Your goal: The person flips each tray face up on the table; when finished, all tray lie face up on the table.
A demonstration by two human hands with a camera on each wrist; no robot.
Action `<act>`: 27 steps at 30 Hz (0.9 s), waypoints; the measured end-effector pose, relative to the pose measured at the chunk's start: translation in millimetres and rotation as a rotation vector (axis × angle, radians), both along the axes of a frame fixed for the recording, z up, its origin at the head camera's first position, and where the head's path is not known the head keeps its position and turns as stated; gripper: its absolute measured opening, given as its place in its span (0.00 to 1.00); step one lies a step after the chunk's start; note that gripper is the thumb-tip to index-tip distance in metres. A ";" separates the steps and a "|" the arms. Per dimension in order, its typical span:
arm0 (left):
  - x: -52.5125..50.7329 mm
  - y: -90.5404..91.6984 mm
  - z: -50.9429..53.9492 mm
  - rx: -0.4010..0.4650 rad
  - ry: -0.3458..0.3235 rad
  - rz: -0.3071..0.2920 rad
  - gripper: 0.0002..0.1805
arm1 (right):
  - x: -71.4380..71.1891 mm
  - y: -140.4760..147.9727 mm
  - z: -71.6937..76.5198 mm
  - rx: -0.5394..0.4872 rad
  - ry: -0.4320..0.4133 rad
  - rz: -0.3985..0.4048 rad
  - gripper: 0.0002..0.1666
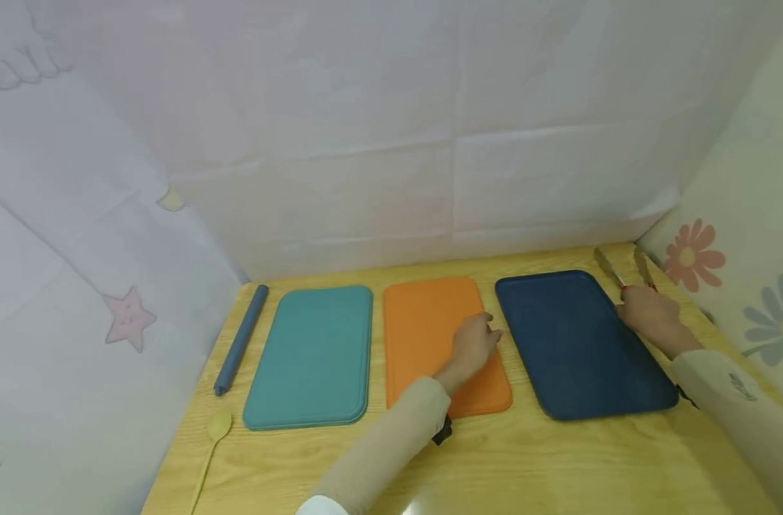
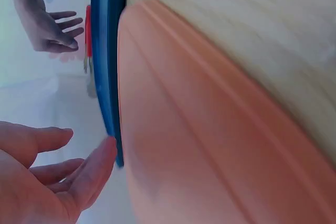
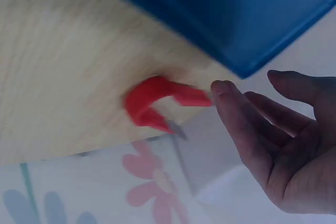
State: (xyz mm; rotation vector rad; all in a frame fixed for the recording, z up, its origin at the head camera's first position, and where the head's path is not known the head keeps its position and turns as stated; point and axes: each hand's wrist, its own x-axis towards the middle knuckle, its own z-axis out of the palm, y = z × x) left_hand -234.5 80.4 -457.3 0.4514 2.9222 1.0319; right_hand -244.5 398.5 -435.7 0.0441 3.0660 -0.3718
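Observation:
My left hand (image 1: 472, 345) hovers above the right part of an orange board (image 1: 424, 322), its fingers loosely bent with nothing held. In the left wrist view, a gap shows between its thumb and fingers beside the orange board (image 2: 173, 114). My right hand (image 1: 650, 316) is over the right edge of a navy blue tray (image 1: 578, 343), near a pair of tongs (image 1: 607, 268). The right wrist view shows the tongs' red handle (image 3: 144, 100) lying on the table, and the relaxed right hand (image 3: 283, 140) near it, holding nothing.
A teal board (image 1: 310, 357) lies left of the orange one. Farther left are a blue-grey rod (image 1: 240, 340) and a yellow spoon (image 1: 219, 427). A white cloth wall (image 1: 340, 179) stands behind the wooden table (image 1: 494, 465); a flower-printed one (image 1: 752, 214) borders its right side.

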 end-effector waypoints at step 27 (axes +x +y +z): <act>17.7 -171.4 -21.4 -0.070 0.022 0.074 0.33 | -0.5 -217.1 -18.3 -0.376 0.000 0.207 0.29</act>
